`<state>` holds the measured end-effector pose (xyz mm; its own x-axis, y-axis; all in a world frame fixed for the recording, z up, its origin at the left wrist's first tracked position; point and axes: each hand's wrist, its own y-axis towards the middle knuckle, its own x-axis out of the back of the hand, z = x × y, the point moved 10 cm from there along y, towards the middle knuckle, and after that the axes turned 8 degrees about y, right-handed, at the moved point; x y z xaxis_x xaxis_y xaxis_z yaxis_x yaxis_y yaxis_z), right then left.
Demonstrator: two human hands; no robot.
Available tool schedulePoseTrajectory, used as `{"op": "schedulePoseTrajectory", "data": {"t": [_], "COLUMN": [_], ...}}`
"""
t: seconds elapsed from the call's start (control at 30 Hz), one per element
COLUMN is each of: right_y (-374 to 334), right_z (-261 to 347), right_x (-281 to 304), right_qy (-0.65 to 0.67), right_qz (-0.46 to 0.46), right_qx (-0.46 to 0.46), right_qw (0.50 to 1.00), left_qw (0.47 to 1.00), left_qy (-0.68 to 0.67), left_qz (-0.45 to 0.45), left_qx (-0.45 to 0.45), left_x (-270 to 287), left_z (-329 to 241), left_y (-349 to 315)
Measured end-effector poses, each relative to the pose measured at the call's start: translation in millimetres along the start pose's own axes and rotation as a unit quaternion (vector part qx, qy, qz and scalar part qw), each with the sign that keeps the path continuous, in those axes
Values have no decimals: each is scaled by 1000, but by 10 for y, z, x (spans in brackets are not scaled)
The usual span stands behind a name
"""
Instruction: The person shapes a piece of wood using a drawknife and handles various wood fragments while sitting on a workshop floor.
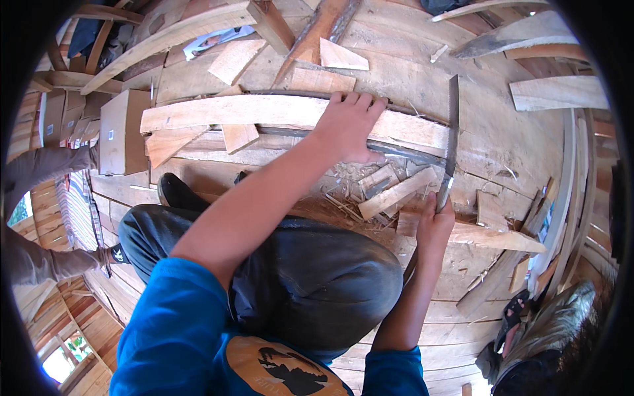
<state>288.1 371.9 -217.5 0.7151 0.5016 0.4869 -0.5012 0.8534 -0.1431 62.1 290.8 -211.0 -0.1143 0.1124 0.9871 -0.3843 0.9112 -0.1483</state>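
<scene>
A long pale wooden board (264,111) lies crosswise in front of me, raised on other pieces of wood. My left hand (347,129) presses down on it right of its middle, fingers curled over the far edge and thumb at the near edge. At the board's right end stands the long thin blade of a handsaw (453,125), its toothed edge running along that end. My right hand (434,221) is closed round the saw's handle, which the fingers mostly hide. Whether the teeth are inside a cut cannot be made out.
Offcuts (396,193) and shavings lie below the board, with more wood pieces (323,80) beyond it. A cardboard box (124,132) stands at the left, near another person's legs (53,261). Long planks (561,198) lean along the right. My bent knee (356,264) is close below the board.
</scene>
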Motion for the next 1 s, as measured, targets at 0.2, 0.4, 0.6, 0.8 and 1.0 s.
{"op": "schedulePoseTrajectory", "data": {"t": [0.2,0.4,0.6,0.8,1.0], "right_y": [27,-16,-138,-290,-200], "right_z": [-102,-131,-14,-55,-81], "right_x": [-46,-10,73,103,50], "right_qy": [-15,0,-64,-38,-40], "right_qz": [13,11,32,5,20], "right_qx": [-40,-64,-114,-65,-128], "right_qw": [999,998,991,997,991], "left_qw": [987,990,993,996,996], "left_qy": [-7,-73,-48,-12,-30], "left_qz": [45,48,26,16,41], "left_qx": [-154,-112,-104,-84,-75], "left_x": [96,81,2,13,-60], "left_z": [201,215,227,223,245], "left_y": [74,13,20,27,61]}}
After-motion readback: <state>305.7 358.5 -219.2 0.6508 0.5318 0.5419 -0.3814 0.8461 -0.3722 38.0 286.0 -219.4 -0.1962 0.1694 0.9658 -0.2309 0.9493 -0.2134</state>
